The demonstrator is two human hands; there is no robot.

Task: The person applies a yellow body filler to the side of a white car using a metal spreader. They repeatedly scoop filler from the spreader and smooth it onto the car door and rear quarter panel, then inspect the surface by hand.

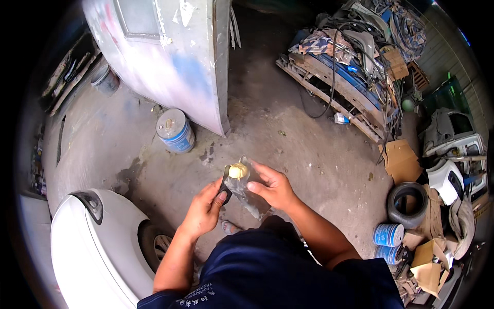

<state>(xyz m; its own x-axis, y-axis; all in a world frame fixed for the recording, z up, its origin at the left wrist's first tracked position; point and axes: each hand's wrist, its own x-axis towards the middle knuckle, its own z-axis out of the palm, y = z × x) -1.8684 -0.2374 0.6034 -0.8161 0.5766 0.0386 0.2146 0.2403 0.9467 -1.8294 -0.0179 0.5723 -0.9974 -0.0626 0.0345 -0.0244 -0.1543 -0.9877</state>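
In front of my body, my left hand is closed on a dark flat tool, which looks like a scraper. My right hand pinches the right side of a thin greyish plate, its thumb on top and its fingers at the far edge. A round pale-yellow lump of paste sits near the plate's far end, close to the tool. Grey smears mark the plate's surface. My left fingers' undersides are hidden.
A white car stands at my lower left. Ahead are a blue-and-white paint bucket and a large painted panel. A loaded wooden pallet lies far right; a tyre, stacked buckets and cardboard are nearer right.
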